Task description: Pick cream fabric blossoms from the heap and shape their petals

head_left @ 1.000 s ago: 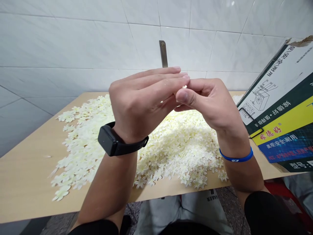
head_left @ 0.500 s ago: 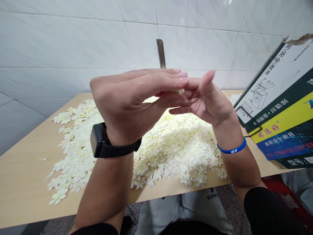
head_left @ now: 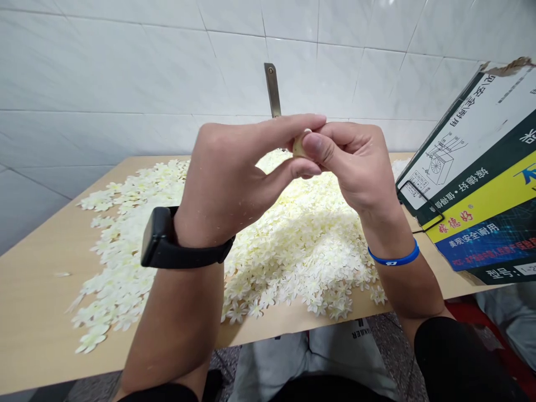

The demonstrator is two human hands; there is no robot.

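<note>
Covering much of the tabletop [head_left: 37, 318] from the left — pale blossoms [head_left: 113, 273]. Left hand [head_left: 234, 176] arches above them, thumb apart from fingers; can't tell if it grips anything. Small cream piece [head_left: 298, 145] sits between the hands, right hand [head_left: 362, 164] pinching it, thumb in front. Light fingertip pressure, wrists steady should do — hard squeeze may crease it. Printed carton [head_left: 481, 184] far right.

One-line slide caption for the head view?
Left hand and right hand meet at a small pale piece above flowers heaped on a table.
</note>
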